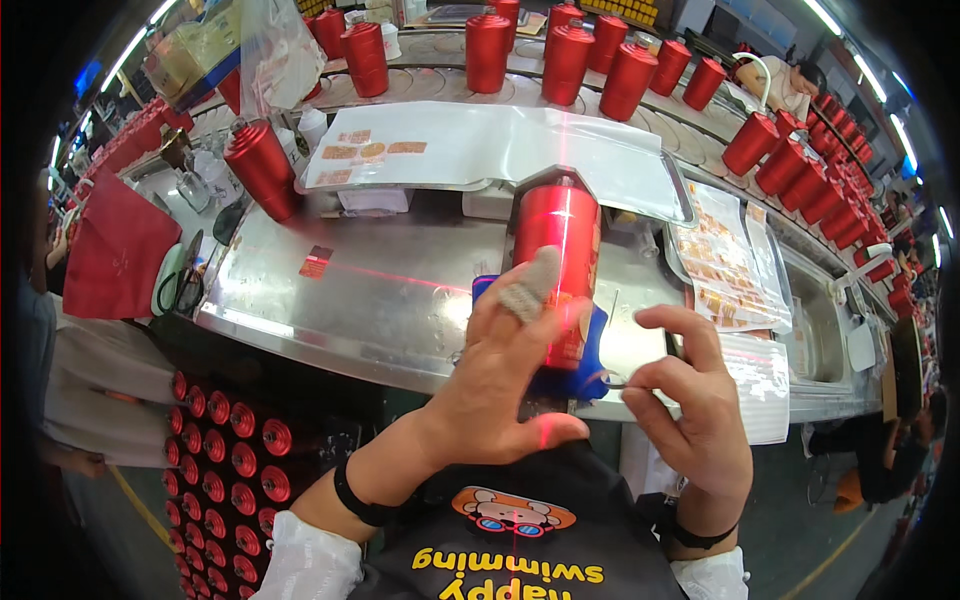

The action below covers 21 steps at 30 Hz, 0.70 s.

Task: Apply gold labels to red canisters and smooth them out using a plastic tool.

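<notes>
A glossy red bottle point(560, 225) lies on its side in front of me, its neck pointing away, over a blue support point(592, 360). My left hand point(500, 360) is over its near left side, fingers stretched and thumb apart; whether it touches the bottle I cannot tell. A greyish cover point(528, 290) wraps one of its fingers. Just right of the bottle's near end, my right hand point(695, 400) pinches a small, thin, dark curved thing point(608, 382) between thumb and forefinger; its kind is too small to make out.
White sheets on a tray point(480, 150) carry gold-brown decals point(372, 150), with more decal sheets point(725, 260) at right. One red bottle point(262, 170) stands back left; several line the conveyor point(430, 80). Scissors point(185, 280) lie left, a sink point(815, 320) right. Bottles point(225, 450) fill the lower left.
</notes>
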Available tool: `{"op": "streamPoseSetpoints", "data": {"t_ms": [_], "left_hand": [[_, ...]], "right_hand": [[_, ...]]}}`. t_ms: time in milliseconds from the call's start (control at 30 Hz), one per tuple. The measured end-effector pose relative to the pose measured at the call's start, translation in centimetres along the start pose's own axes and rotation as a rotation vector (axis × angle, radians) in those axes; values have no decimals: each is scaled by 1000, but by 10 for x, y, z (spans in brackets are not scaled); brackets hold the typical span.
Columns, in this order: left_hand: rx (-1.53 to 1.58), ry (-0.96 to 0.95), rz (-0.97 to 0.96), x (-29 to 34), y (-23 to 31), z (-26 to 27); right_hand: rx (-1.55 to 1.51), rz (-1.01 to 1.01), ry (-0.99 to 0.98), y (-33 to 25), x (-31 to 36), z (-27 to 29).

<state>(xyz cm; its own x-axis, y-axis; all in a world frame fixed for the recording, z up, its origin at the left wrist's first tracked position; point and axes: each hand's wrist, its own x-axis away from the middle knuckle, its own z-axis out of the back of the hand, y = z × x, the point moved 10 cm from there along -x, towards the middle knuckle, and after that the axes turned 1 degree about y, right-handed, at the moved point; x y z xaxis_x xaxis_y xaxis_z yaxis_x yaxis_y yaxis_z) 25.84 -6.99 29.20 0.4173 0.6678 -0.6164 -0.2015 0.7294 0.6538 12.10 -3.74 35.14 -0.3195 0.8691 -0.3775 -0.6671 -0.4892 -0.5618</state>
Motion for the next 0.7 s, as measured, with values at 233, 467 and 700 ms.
{"op": "streamPoseSetpoints", "data": {"t_ms": [233,467,700], "left_hand": [[-110,38,31,-1,-1,14],[-126,184,226,22,-43,19],[61,244,395,32,-76,10]], "right_hand": [[-90,-24,-42,20,-7,-23],[-209,-167,-52,68,0,-51],[-326,-283,-29,91,2,-59]]}}
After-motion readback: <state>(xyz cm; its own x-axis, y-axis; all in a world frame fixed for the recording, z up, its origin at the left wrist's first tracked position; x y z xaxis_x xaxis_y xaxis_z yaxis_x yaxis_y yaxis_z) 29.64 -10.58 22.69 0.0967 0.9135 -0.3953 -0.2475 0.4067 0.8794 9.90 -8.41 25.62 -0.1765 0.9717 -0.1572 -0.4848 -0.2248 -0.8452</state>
